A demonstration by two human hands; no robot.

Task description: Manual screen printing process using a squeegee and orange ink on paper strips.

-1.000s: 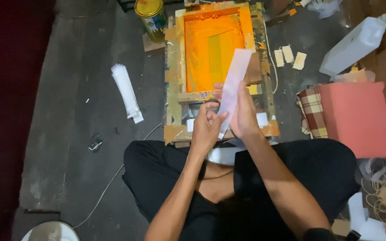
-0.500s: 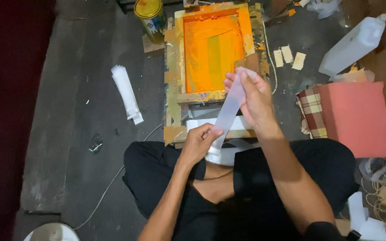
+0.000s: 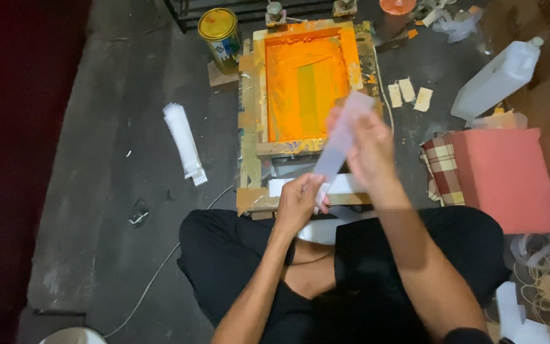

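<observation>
I sit cross-legged on a dark floor in front of a wooden screen-printing frame [image 3: 247, 121] whose mesh is coated in orange ink. Both hands hold one long translucent white plastic strip [image 3: 340, 141] tilted over the frame's near end. My left hand [image 3: 297, 202] pinches its lower end. My right hand [image 3: 367, 150] grips its upper part. More white strips [image 3: 345, 185] lie flat under the frame's near edge.
A stack of white strips [image 3: 184, 141] lies on the floor to the left. A yellow-lidded paint can [image 3: 219, 29] stands at the frame's far left corner. A white plastic jug [image 3: 496, 78], a red box [image 3: 510, 178] and checked cloth [image 3: 444, 169] sit right.
The strip was held upright with both hands close together; my right hand has slid up along it and my left has dropped to its lower end, leaving it stretched and tilted.
</observation>
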